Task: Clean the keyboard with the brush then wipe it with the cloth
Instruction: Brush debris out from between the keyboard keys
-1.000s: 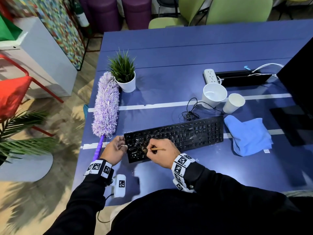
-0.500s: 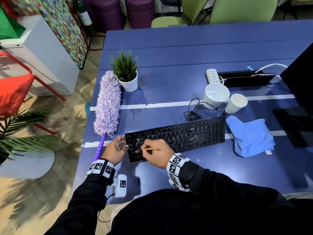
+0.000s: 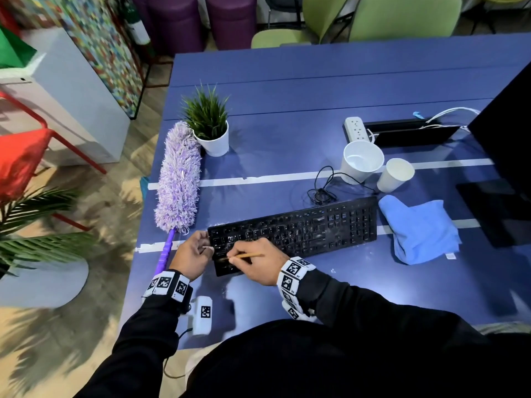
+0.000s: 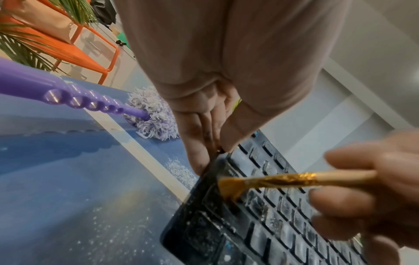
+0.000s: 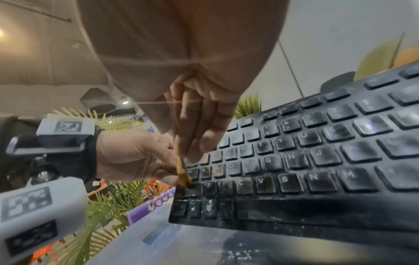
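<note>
**Brushing stage under way at left end of keyboard; cloth wipe outstanding**

Moved since the earlier frames: right hand (image 3: 255, 264) and its brush (image 3: 244, 256), shifted leftward along the lower key rows, from the area right of the left hand toward the bottom-left corner; keyboard, cloth and left hand unchanged in place.

Item 1. Keyboard (image 3: 298, 229): black, lying slightly askew on the blue table (image 3: 287, 104), near the front edge. Keys carry pale dust across most rows, heaviest in the middle; white specks also scattered on the table beside its left end.

Item 2. Brush (image 4: 267, 181): thin wooden handle with gold ferrule, pinched between the right hand's thumb and fingers. Bristles (image 5: 184, 182) touch the keys at the lower-left corner, just left of the Z key.

Item 3. Left hand (image 3: 191, 254): fingers curled over the keyboard's left edge, gripping and steadying it.

Item 4. Cloth (image 3: 419, 229): blue, crumpled, lying on the table just beside the keyboard's right end. Untouched.

Item 5. Purple duster (image 3: 178, 179): lying left of the keyboard, not in use.

Progress, as judged: first stage partly done. Dust remaining on the middle and right keys suggests much brushing is left. Second stage, the wipe, not yet begun.
</note>
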A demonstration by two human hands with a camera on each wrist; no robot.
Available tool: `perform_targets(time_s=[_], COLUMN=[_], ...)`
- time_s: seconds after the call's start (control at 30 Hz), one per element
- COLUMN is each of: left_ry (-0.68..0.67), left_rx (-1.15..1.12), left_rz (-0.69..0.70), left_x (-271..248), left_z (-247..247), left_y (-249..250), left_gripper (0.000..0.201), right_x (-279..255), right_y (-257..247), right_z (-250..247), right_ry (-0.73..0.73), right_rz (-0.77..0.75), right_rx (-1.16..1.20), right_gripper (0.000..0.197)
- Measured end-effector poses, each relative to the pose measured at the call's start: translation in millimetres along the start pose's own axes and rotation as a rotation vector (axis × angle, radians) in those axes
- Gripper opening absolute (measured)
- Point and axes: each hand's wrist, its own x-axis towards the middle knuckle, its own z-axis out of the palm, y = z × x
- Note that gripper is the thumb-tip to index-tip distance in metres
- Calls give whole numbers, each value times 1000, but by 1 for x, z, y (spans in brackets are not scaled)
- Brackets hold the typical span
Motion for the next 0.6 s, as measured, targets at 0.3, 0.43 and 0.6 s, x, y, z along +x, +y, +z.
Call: perform_targets(time_s=[0.3,0.43,0.6], left_ry=[-8,-8,-2], left_rx=[-3,-5,-10], left_rz=[-68,-61,-55], left_x=[5,3,-1], left_z=[0,1,0], left_y=[-9,-3,2], left_gripper=[29,29,29], right_x=[-10,-9,-5], right_y=[16,12,5], right_z=[-7,-1,-2], right_ry=[-48,-22,-31], right_rz=[70,83,68], right_rx=[-32,-37,-66], right_gripper=[8,7,8])
